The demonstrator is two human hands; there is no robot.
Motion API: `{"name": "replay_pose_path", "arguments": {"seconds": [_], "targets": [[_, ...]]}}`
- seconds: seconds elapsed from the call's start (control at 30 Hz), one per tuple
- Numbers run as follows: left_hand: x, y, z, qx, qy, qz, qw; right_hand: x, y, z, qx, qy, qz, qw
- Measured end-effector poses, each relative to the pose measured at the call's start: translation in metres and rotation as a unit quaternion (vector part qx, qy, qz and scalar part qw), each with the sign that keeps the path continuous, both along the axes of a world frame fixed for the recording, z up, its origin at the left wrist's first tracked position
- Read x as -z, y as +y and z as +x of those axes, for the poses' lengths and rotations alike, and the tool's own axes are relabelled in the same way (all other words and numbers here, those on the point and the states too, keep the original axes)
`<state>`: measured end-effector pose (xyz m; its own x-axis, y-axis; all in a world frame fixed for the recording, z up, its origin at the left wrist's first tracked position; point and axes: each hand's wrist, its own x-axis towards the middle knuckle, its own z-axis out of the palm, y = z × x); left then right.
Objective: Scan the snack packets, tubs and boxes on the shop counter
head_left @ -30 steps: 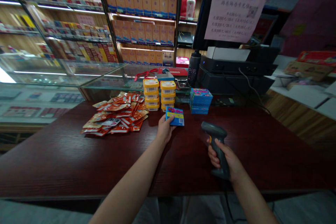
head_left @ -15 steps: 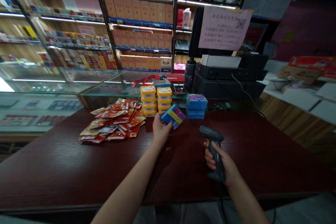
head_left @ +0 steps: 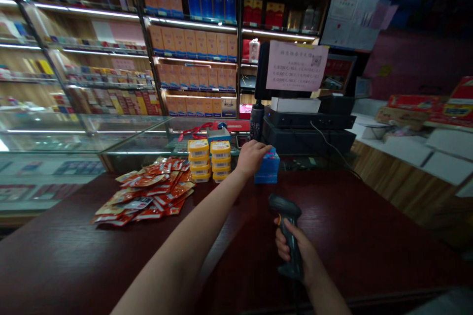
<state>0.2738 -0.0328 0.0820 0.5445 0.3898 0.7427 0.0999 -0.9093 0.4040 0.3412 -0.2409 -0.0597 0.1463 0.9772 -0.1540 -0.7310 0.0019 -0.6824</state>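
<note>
My left hand reaches over the stack of small blue boxes, its fingers closed round a blue box at the top. Most of that box is hidden behind the hand. In my right hand is a dark grey barcode scanner, gripped by its handle, with its head tilted toward the left. Left of the boxes stand two stacks of yellow-lidded tubs. Farther left lies a heap of orange snack packets.
All of these rest on a dark red wooden counter. Behind it are a glass display case, a black bottle and a monitor bearing a paper sign. Shelves of boxed goods line the back wall.
My left hand has carried the blue box right and away from me to the stack. The scanner stays in my right hand. The camera view has tilted up and shifted right.
</note>
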Motion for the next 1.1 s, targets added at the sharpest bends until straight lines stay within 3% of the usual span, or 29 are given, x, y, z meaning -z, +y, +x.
{"name": "replay_pose_path", "arguments": {"seconds": [0.1,0.2,0.3,0.43,0.53,0.83,1.1], "targets": [[0.011,0.012,0.024,0.002,0.021,0.057,0.998,0.002,0.001,0.001,0.000,0.002,0.006,1.000],[0.025,0.015,0.033,-0.007,0.046,0.062,0.997,0.005,0.001,0.003,0.001,0.001,0.013,1.000],[0.034,0.013,0.024,-0.023,0.084,0.037,0.996,0.006,0.000,0.004,-0.004,0.001,0.016,1.000],[0.040,0.013,0.004,-0.095,0.037,-0.046,0.994,0.003,-0.001,0.003,-0.004,0.004,0.012,1.000],[0.044,0.019,0.000,-0.105,-0.007,-0.096,0.990,-0.001,-0.001,0.001,-0.001,0.001,0.003,1.000],[0.047,0.029,0.020,-0.181,-0.030,-0.098,0.978,0.001,0.000,0.002,-0.002,0.007,0.005,1.000],[0.047,0.023,0.011,-0.175,0.000,-0.039,0.984,0.005,-0.001,0.004,-0.004,0.016,0.007,1.000]]}}
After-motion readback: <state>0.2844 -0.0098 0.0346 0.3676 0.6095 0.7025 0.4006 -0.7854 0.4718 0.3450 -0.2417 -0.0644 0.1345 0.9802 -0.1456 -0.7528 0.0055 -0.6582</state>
